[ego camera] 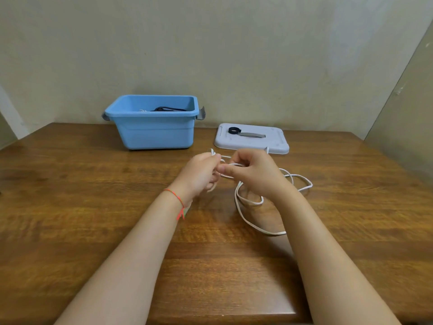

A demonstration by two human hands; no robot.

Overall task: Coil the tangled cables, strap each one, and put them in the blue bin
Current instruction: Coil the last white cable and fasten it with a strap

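Above the middle of the wooden table [93,207], your two hands meet over a white cable [248,221]. Your left hand [199,174], a red string bracelet [177,198] at its wrist, is curled around several turns of the cable, with short loops poking out above and below the fist. Your right hand [253,174] pinches the same bundle just beside it, thumb pressed forward against the strands and the other fingers bent over the top. Neither hand is relaxed; both are closed on the cable.

From under your right hand the rest of the cable trails loose on the wood, looping to the right and back toward you in uneven curves.

At the far edge, against the wall, sits the blue bin [152,132], with a black cable [167,109] visible inside and something white beside it, too small to identify. To its right lies a pale grey lid [276,146], flat on the table, carrying a rolled black strap [234,130] and a flat grey strap [253,135] laid just beside it.
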